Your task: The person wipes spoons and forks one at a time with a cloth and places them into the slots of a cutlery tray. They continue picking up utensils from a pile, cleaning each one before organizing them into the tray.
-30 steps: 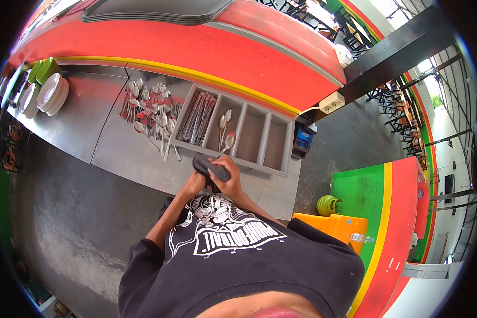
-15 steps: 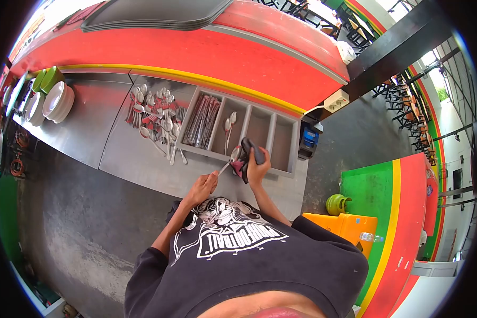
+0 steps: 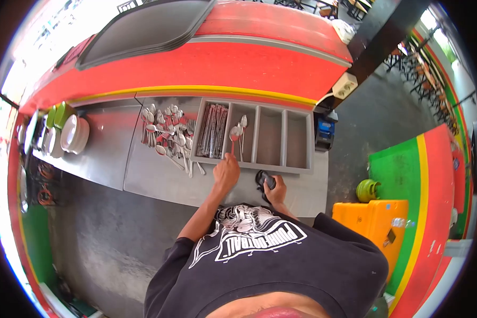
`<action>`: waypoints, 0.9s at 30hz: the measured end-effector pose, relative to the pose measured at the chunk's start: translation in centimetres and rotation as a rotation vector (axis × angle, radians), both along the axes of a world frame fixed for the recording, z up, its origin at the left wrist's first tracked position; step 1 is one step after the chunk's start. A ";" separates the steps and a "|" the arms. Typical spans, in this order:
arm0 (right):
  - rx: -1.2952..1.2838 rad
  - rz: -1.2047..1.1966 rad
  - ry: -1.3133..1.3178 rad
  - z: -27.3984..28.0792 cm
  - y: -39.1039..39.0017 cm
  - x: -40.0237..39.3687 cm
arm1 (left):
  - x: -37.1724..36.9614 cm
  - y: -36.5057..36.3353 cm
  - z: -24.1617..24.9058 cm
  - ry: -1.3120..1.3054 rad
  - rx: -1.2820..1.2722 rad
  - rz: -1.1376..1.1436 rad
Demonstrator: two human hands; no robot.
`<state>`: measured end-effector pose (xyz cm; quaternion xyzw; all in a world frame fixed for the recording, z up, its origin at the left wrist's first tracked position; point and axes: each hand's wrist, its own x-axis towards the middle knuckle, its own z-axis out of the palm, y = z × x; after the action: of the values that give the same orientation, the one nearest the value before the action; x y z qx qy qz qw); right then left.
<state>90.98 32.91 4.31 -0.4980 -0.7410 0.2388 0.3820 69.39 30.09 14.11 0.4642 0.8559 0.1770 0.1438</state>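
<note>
My left hand [image 3: 227, 173] pinches the handle of a spoon [image 3: 233, 139], whose bowl is over the second compartment of the grey cutlery tray [image 3: 308, 139]. Beside it in that compartment lie other spoons [image 3: 243, 125]. Dark-handled cutlery in clear wrapping [image 3: 213, 132] fills the leftmost compartment. My right hand [image 3: 275, 192] is wrapped round a dark cloth [image 3: 266, 181], low in front of the tray. Left of the tray, a loose pile of spoons and forks [image 3: 167, 127] is spread on the steel counter [image 3: 159, 183].
White bowls [image 3: 75, 135] and green containers [image 3: 63, 114] stand at the counter's left end. Black trays [image 3: 143, 32] rest on the red ledge [image 3: 270, 58] behind. A blue and black device [image 3: 325, 131] sits right of the tray. An orange box [image 3: 368, 214] stands at the lower right.
My left hand has moved forward with the spoon, from the cloth to over the tray's second compartment. My right hand with the cloth is now lower, away from the spoon. The view has shifted.
</note>
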 end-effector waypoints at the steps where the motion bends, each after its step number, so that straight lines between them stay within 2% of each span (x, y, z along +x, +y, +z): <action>1: -0.014 -0.001 -0.013 0.0 0.0 0.1 | -0.1 0.9 -0.2 0.025 -0.043 -0.023; 7: 0.026 0.014 -0.112 0.0 0.1 0.1 | -0.6 5.7 -1.5 0.113 -0.267 -0.116; 16: -0.014 -0.024 -0.234 -1.2 1.1 0.6 | -1.2 7.1 -2.4 0.074 -0.353 -0.223; 19: -0.050 -0.102 -0.344 -2.5 2.7 0.2 | -1.1 7.4 -3.5 0.098 -0.370 -0.216; 23: -0.058 -0.113 -0.351 -2.8 3.0 0.2 | -0.9 7.1 -2.6 0.072 -0.396 -0.180; 26: -0.038 -0.109 -0.344 -2.8 2.9 0.3 | 0.1 6.2 -1.2 0.063 -0.301 -0.126; 27: -0.018 -0.107 -0.338 -2.7 3.0 0.4 | 0.1 5.5 -1.5 0.031 -0.147 -0.140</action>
<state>91.36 35.88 1.63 -0.5734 -0.7648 0.1377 0.2596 69.46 35.63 12.58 0.5137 0.8341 0.0961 0.1763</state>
